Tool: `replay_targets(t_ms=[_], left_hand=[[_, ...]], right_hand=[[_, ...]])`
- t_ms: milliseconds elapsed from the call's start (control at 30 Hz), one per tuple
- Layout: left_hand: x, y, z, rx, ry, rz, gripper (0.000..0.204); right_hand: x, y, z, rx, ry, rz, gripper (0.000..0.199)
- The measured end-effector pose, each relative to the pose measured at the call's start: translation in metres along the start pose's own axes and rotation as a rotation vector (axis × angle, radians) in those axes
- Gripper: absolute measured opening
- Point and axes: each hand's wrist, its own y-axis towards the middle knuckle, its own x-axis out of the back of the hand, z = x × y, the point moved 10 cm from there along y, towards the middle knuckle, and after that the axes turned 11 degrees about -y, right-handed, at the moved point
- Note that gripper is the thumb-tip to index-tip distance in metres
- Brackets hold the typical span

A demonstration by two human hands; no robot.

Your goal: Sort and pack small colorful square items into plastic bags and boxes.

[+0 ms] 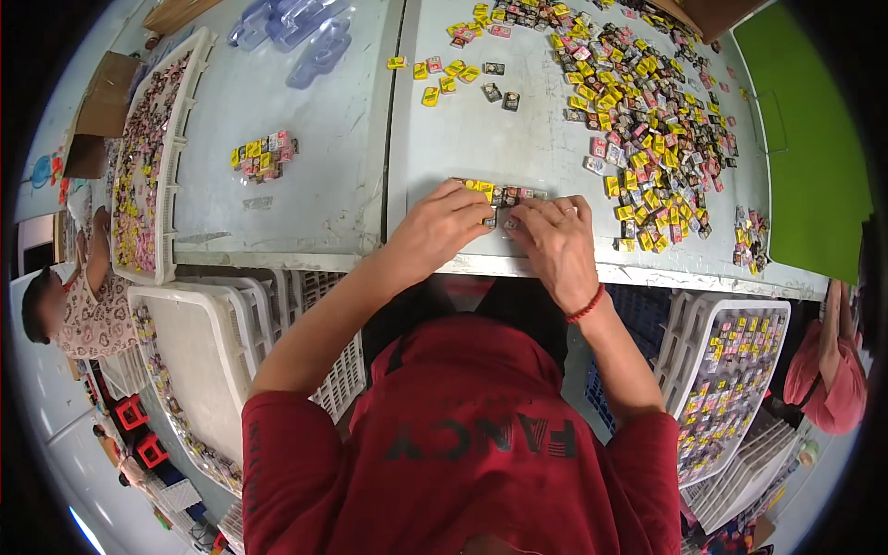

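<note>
Hands at near edge of pale grey surface [314, 185], both palm down over a short row of small square packets [507, 194]. Left hand [435, 233]: fingers bent, tips pressing on the left end of the row, where yellow packets show; whether any packet is pinched between the fingers cannot be told. Right hand [555, 245]: fingers spread flat, tips on the right end of the row and on a couple of packets just below it; not closed around anything visible. Red cord bracelet [585, 305] on the right wrist.

Row lies just in from the surface edge, directly in front of the person, who wears a red shirt [462, 444].

Large loose heap of packets [647, 120], yellow, pink and dark, spreads over the right half of the surface, well apart from the row at top, near it at the lower edge. Small cluster of packets [264, 154] sits alone on the left half. Clear plastic moulded trays [296, 28] lie at the far left. Green board [814, 157] at far right.

White slatted crates: one [171, 157] on the left filled with packets, one [684, 342] below right also filled. Other people sit at both sides.
</note>
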Motion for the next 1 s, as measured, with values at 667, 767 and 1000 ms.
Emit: replay_targets(t_ms=[667, 767, 1000], left_hand=[[-0.006, -0.017, 0.01, -0.117, -0.019, -0.278, 0.019], [-0.01, -0.024, 0.007, -0.156, 0.084, -0.245, 0.021], [-0.025, -0.034, -0.01, -0.046, 0.287, -0.018, 0.058]], right_hand=[[-0.007, -0.016, -0.001, -0.046, 0.03, -0.203, 0.016], [-0.007, -0.016, 0.002, -0.042, 0.033, -0.217, 0.015], [-0.005, -0.02, 0.006, -0.023, -0.042, -0.202, 0.019]])
